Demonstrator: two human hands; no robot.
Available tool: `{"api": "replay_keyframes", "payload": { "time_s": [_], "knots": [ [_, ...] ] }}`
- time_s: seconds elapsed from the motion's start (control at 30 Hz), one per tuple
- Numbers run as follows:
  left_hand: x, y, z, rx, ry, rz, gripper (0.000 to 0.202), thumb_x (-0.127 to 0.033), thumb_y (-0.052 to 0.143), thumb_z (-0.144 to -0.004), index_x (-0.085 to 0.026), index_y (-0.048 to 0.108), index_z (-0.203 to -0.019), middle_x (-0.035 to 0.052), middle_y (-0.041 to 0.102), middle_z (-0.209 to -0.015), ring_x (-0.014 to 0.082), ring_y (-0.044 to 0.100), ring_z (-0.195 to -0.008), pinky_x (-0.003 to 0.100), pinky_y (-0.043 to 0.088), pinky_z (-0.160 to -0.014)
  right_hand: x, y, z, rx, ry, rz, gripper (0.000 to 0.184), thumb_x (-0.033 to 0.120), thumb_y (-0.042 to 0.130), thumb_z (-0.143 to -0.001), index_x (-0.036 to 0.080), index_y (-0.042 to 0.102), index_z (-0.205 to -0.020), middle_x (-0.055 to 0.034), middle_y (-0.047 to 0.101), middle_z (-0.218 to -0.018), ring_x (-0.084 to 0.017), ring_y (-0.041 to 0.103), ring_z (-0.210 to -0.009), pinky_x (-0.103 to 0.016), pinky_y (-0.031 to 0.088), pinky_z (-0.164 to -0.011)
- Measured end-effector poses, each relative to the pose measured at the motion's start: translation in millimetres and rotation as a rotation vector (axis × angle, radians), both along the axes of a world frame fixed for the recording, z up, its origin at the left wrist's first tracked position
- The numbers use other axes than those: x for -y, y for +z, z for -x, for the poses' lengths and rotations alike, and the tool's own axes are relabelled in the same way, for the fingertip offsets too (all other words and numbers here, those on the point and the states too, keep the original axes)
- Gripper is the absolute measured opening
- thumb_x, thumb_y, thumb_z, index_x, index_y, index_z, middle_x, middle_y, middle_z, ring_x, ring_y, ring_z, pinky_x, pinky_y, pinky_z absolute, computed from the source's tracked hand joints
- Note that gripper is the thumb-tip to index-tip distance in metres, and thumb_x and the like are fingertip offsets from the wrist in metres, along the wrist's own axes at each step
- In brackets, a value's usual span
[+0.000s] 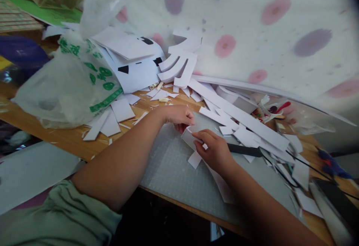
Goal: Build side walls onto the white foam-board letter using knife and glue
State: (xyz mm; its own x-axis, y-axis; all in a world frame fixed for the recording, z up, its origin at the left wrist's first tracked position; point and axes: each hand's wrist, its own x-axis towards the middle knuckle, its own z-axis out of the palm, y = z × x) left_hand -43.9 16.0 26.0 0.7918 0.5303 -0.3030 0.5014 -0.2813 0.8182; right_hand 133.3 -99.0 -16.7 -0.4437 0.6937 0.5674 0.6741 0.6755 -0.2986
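Right hand (214, 149) has a white strip (189, 140) pinched over the grey mat (166, 163), kinda near the mat's far edge; left hand (180, 117)'s curled at the strip's tip, can't tell if it's gripping.

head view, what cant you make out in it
All in the head view:
Left hand: fingertips curled under, so their hold on the white piece is unclear.
Black bar: its left end is hidden behind the right hand.
White strip: partly covered by the right forearm.
Plastic bag: cloudy plastic veils any contents.
Dark blue object: blurred, cut off by the left edge.
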Motion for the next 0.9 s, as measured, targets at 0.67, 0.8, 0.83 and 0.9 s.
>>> {"api": "replay_keyframes", "payload": {
  "time_s": [0.67, 0.8, 0.83, 0.9],
  "knots": [
    [2.8, 3.7, -2.7, 0.005, 0.001, -0.045, 0.018, -0.022, 0.051, -0.074, -0.016, 0.051, -0.057, -0.0022, 0.055, -0.051, 0.0109, 0.056, -0.050, 0.022, 0.041, -0.049, -0.5, 0.5, 1.1, -0.011, 0.011, 0.006, 0.025, 0.010, 0.050, -0.084, 0.020, 0.063, -0.102, -0.0066, 0.068, -0.088, -0.017, 0.065, -0.076, -0.028, 0.053, -0.065],
    [2.6, 2.6, -2.7, 0.005, -0.001, -0.054, 0.018, -0.023, 0.051, -0.073, -0.016, 0.051, -0.057, -0.0020, 0.055, -0.050, 0.0115, 0.057, -0.050, 0.022, 0.042, -0.049, -0.9, 0.5, 0.7, -0.012, 0.024, -0.011, 0.024, 0.009, 0.051, -0.083, 0.018, 0.063, -0.102, -0.0072, 0.068, -0.087, -0.017, 0.065, -0.075, -0.028, 0.054, -0.064],
    [2.8, 2.5, -2.6, 0.001, 0.001, -0.057, 0.018, -0.023, 0.051, -0.073, -0.017, 0.051, -0.056, -0.0020, 0.055, -0.050, 0.0116, 0.057, -0.050, 0.022, 0.043, -0.049, -0.9, 0.5, 0.6, -0.012, 0.024, -0.008, 0.024, 0.009, 0.051, -0.083, 0.018, 0.063, -0.102, -0.0073, 0.068, -0.088, -0.017, 0.065, -0.075, -0.028, 0.054, -0.064],
    [3.3, 2.4, -2.4, -0.009, 0.004, -0.060, 0.018, -0.025, 0.051, -0.073, -0.017, 0.051, -0.057, -0.0020, 0.056, -0.050, 0.0118, 0.057, -0.050, 0.022, 0.043, -0.050, -0.7, 0.5, 0.5, -0.011, 0.023, -0.003, 0.025, 0.008, 0.051, -0.083, 0.018, 0.063, -0.102, -0.0073, 0.068, -0.089, -0.017, 0.065, -0.076, -0.028, 0.054, -0.065]
  ]
}}
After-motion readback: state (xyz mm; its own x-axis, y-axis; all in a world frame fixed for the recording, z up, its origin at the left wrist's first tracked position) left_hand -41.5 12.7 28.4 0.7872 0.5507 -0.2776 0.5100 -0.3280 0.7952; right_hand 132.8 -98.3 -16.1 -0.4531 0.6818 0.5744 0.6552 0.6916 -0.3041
